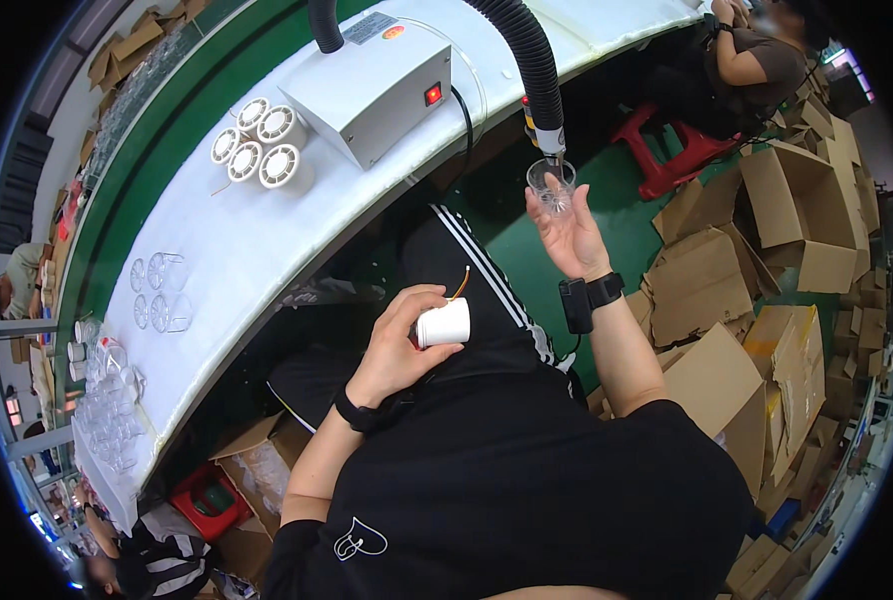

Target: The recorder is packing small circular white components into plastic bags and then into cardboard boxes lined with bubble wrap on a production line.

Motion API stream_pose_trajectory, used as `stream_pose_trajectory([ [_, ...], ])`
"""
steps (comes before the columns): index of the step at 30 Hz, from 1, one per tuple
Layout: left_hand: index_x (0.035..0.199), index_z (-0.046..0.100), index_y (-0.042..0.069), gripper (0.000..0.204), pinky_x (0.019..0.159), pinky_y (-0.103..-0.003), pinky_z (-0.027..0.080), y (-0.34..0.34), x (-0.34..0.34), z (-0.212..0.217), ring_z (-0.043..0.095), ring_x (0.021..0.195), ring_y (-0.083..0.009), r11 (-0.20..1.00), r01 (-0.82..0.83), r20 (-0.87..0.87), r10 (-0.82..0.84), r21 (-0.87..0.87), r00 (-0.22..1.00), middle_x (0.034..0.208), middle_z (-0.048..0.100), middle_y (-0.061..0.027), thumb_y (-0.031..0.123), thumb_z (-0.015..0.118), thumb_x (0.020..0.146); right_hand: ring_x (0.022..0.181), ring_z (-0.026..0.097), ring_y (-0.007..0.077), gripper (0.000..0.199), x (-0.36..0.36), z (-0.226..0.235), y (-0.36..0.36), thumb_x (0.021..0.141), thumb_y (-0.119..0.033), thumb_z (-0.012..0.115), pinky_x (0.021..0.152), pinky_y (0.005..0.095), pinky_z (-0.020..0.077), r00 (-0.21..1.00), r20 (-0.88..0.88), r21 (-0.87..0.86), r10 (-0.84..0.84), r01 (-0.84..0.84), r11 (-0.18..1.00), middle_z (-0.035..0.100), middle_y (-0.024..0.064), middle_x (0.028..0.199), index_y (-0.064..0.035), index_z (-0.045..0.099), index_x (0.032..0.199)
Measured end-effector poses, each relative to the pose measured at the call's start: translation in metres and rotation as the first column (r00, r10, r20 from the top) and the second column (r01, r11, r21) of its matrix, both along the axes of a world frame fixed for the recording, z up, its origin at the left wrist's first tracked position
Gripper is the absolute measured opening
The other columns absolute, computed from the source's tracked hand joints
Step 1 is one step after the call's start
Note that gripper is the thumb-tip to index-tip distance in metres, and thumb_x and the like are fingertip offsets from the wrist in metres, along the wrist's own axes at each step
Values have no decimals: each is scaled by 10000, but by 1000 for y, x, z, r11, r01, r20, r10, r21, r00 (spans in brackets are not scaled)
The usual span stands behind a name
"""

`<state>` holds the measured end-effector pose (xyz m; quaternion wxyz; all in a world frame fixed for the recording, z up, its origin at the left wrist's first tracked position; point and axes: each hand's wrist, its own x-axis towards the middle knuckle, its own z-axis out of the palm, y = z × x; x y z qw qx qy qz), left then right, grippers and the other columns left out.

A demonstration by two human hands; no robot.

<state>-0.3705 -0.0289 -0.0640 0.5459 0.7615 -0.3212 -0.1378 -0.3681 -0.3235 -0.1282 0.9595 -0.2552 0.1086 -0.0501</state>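
My left hand [397, 346] is closed around a white cylinder [445, 324] in front of my lap. Thin coloured wires stick up from the cylinder's far side. Out to the right, my right hand [575, 240] grips a small clear cup [551, 190] between thumb and fingers. The cup is just below the nozzle [550, 143] at the end of a black corrugated hose [527, 55]; whether they touch I cannot tell.
A grey metal box [367, 85] with a lit red switch sits on the white table [207, 225]. Several white slotted cylinders [280, 165] stand left of it. Clear cups [170, 312] lie further left. Cardboard boxes [807, 215] and a red stool [675, 150] are at right; people sit nearby.
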Motion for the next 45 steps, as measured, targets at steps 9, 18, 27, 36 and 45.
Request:
stream_pose_trajectory([
  [9,1027,546,84,471,805,-364,511,-6,17,23,561,1019,-338,1000,6,439,-11,13,899,1183,518,-162,14,764,615,909,577,180,547,-3,9,7,903,-465,517,779,257,494,948,-26,14,318,-318,948,570,104,1059,-40,441,1240],
  [18,1020,541,114,454,795,-377,510,16,27,36,546,1041,-345,988,-84,660,-21,127,751,1223,484,-174,15,742,625,922,538,92,544,5,74,80,874,-412,602,823,256,447,874,-57,-800,483,-330,502,564,34,1010,-63,429,1254],
  [27,1328,413,95,671,990,-384,402,30,5,16,413,1246,-347,954,-194,143,231,-229,963,1380,363,-192,82,723,734,957,529,94,502,16,78,126,854,-280,662,840,234,438,783,-158,-647,602,-542,536,542,35,1066,-57,434,1241],
  [36,1448,189,53,799,1090,-366,258,57,2,14,242,1370,-316,986,-61,86,75,-153,993,1498,189,-173,151,667,815,945,539,98,478,8,70,142,831,-294,687,808,238,449,749,-182,-766,637,-514,386,558,43,1044,-36,490,1182],
  [45,1454,156,53,762,1087,-357,260,53,-5,5,271,1360,-297,958,-110,-144,73,-265,987,1500,187,-168,148,618,855,887,560,109,549,3,88,146,757,-348,749,786,255,462,803,-149,-910,578,-339,237,600,54,980,-35,524,1149],
])
